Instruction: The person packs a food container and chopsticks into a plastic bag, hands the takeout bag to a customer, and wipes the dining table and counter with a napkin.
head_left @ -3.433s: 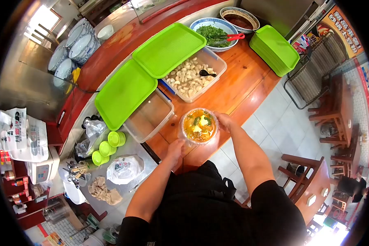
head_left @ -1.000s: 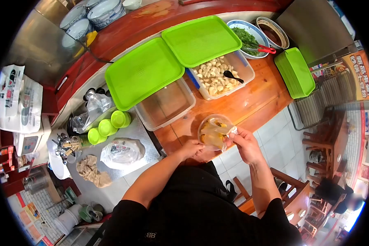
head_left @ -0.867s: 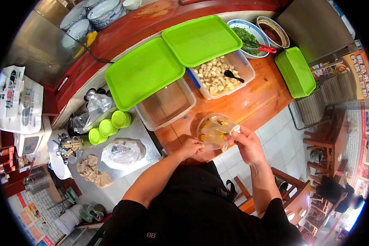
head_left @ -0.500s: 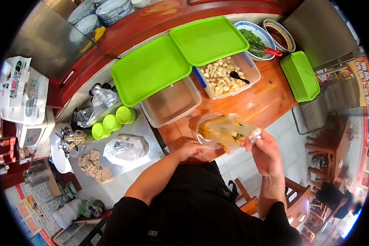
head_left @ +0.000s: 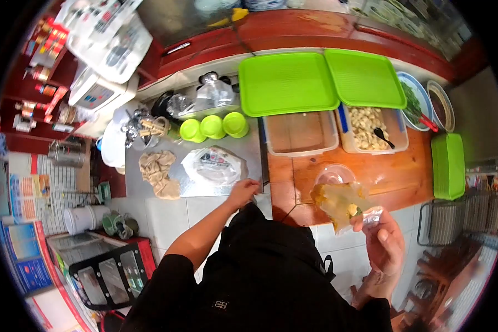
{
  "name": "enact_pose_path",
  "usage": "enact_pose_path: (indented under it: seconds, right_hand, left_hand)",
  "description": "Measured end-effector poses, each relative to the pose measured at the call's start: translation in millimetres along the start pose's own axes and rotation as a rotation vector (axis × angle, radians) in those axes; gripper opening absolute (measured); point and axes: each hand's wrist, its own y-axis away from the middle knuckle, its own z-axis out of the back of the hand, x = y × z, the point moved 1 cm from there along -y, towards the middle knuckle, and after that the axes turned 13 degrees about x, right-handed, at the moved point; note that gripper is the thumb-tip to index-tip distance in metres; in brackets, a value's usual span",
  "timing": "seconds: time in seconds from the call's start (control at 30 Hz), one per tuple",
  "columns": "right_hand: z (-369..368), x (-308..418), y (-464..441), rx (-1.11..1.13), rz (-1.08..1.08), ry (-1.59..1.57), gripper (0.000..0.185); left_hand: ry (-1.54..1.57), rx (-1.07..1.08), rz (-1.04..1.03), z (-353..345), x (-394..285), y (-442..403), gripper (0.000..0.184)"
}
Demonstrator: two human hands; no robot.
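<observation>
My right hand [head_left: 384,235] pinches the gathered top of a clear plastic bag [head_left: 340,202] with yellow-orange food in it. The bag hangs tilted over the counter's front edge. Just behind it, a round clear plastic bowl [head_left: 336,174] stands on the wooden counter [head_left: 293,188], partly covered by the bag. My left hand [head_left: 244,192] is at the front edge of the metal table, near a white plastic bag [head_left: 213,166] but apart from it. Its fingers look curled together, and whether anything is between them is too small to tell.
Two green trays [head_left: 288,83] lie over clear bins, one holding pale cloves [head_left: 366,127] and a black spoon. Green cups [head_left: 212,127] and a beige cloth [head_left: 159,174] are on the metal table. A bowl of chopped greens [head_left: 411,102] and stacked green trays [head_left: 448,166] stand at the right.
The view has swung left. My right hand has lifted the food bag away from the round bowl. My left hand has left the bowl and moved left to the metal table's edge.
</observation>
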Motion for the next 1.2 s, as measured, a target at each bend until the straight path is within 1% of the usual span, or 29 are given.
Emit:
enact_pose_path:
  seconds: [0.03,0.07,0.17,0.2,0.23,0.27,0.33,0.37,0.43,0.47,0.53,0.57,0.6,0.67,0.7,0.73,0.8,0.83,0.87,0.93,0.97,1.03,1.07,1.13,1.17,1.2]
  right_hand:
    - [-5.8,-3.0,-4.3,0.038,-0.013,-0.02,0.054]
    - [-13.0,-5.1,-10.7,0.059,-0.02,-0.015,0.054]
    - [-38.8,-17.2,-29.1,0.072,-0.074,0.006,0.055]
    - [-46.8,-25.4,-36.9,0.106,-0.082,-0.024,0.05]
    - [-55.7,-33.7,-45.0,0.135,-0.089,-0.052,0.045]
    - [-66.6,-41.4,-53.0,0.135,-0.094,-0.041,0.045]
    - [-92.2,-58.6,-70.7,0.13,-0.114,-0.084,0.042]
    - [-106.8,-66.9,-81.7,0.135,-0.115,-0.074,0.038]
    - [-137.0,-84.2,-100.8,0.087,-0.126,-0.067,0.036]
    - [-153.4,-93.3,-110.9,0.047,-0.134,-0.071,0.033]
    - [-184.3,-111.5,-130.3,0.012,-0.159,-0.089,0.03]
    - [-198.0,-119.3,-143.1,0.002,-0.173,-0.11,0.027]
    - [-210.8,-126.7,-154.9,-0.01,-0.178,-0.098,0.027]
    - [-235.1,-144.3,-175.3,-0.105,-0.209,-0.14,0.023]
    - [-242.9,-156.1,-185.1,-0.102,-0.192,-0.144,0.022]
    - [-250.8,-166.9,-194.9,-0.118,-0.196,-0.138,0.022]
    - [-262.8,-185.8,-212.0,-0.138,-0.188,-0.172,0.022]
    - [-265.3,-194.7,-219.7,-0.117,-0.199,-0.211,0.021]
    - [-269.7,-202.0,-227.1,-0.127,-0.2,-0.206,0.021]
    - [-277.6,-217.9,-240.8,-0.181,-0.251,-0.256,0.023]
    - [-277.0,-227.9,-246.2,-0.179,-0.273,-0.243,0.026]
    - [-272.3,-245.8,-252.8,-0.187,-0.299,-0.246,0.027]
    - [-270.5,-252.0,-256.1,-0.191,-0.323,-0.252,0.029]
    - [-274.4,-253.3,-262.7,-0.187,-0.314,-0.245,0.03]
    - [-275.7,-251.0,-264.8,-0.174,-0.31,-0.208,0.03]
    - [-276.6,-247.9,-267.4,-0.16,-0.303,-0.169,0.03]
  left_hand:
    - [0.057,-0.111,-0.055,21.2,16.0,12.1,0.025]
    - [0.031,-0.211,-0.071,46.3,35.3,20.2,0.024]
    - [0.045,-0.534,-0.089,102.3,44.3,58.7,0.019]
    - [0.059,-0.615,-0.08,122.6,47.1,67.8,0.018]
    - [-0.036,-0.715,-0.067,148.3,60.9,70.4,0.021]
    - [-0.132,-0.81,-0.054,171.1,74.0,68.9,0.025]
    - [-0.373,-0.906,-0.149,202.4,66.9,71.9,0.032]
    - [-0.363,-0.897,-0.15,215.0,66.6,66.0,0.032]
    - [-0.52,-0.974,-0.095,238.2,71.7,48.8,0.038]
    - [-0.513,-0.957,-0.094,251.1,74.9,42.5,0.038]
    - [-0.483,-0.625,-0.038,267.3,74.6,31.4,0.042]
    - [-0.348,-0.55,-0.037,275.1,86.2,20.4,0.036]
    - [-0.336,-0.537,-0.039,282.0,84.5,16.2,0.036]
    - [-0.277,-0.449,-0.067,289.9,82.2,11.1,0.028]
    - [-0.194,-0.399,-0.071,291.4,84.0,8.4,0.021]
    - [-0.187,-0.382,-0.07,296.4,90.8,4.7,0.021]
    - [0.017,-0.249,-0.074,302.3,102.0,-1.2,0.023]
    - [0.197,-0.178,0.0,304.6,101.5,-0.2,0.02]
    - [0.201,-0.167,0.001,307.9,99.1,1.4,0.02]
    - [0.477,-0.095,0.087,313.6,104.8,3.1,0.017]
    - [0.48,-0.092,0.088,316.8,106.0,5.2,0.017]
    - [0.622,-0.129,0.134,322.7,104.6,12.5,0.016]
    - [0.624,-0.136,0.131,325.4,103.3,16.1,0.016]
    - [0.611,-0.19,-0.061,331.0,94.0,26.2,0.013]
    - [0.605,-0.196,-0.064,331.5,89.5,32.1,0.013]
    - [0.669,-0.135,-0.18,329.9,69.9,43.2,0.012]
